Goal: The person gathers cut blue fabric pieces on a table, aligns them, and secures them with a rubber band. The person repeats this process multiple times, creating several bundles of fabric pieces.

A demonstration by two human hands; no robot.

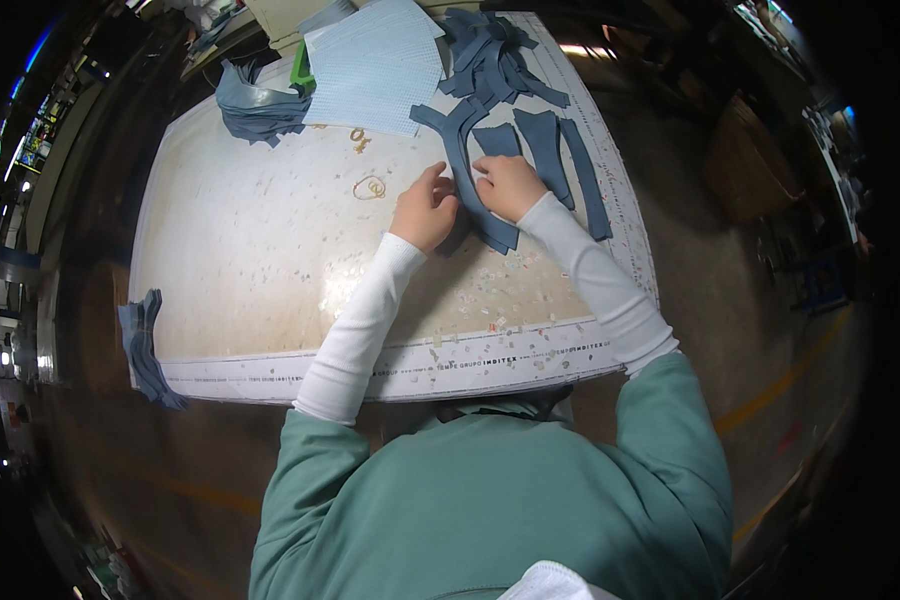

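The left hand (425, 212) is holding its fingers loosely curled, thumb and forefinger apart. The right hand (511, 187) is also keeping thumb and forefinger apart, their tips pointing at the strip's edge; whether either hand is touching it, I cannot tell.

Between the hands a curved, slate-blue strip (459, 160) is lying on the white table (240, 230), its forked end pointing away from the person and its other end angling toward the lower right. It is looking layered, probably light, soft and bendable, unlikely to break. The broader ends are seeming the surer places to take hold; the slim middle would probably fold.

Just right of it, flat blue pieces (545, 150) are resting; beyond, a loose blue heap (485, 55) is spreading. White gridded sheets (375, 70) are lying left of that heap, beside a stacked blue pile (260, 108).

A green object (301, 66), perhaps a tray, is showing beside the sheets, its contents hidden. Off the table to the right, a brown basket-like container (750, 165) is standing in shadow, its inside too dark to read.
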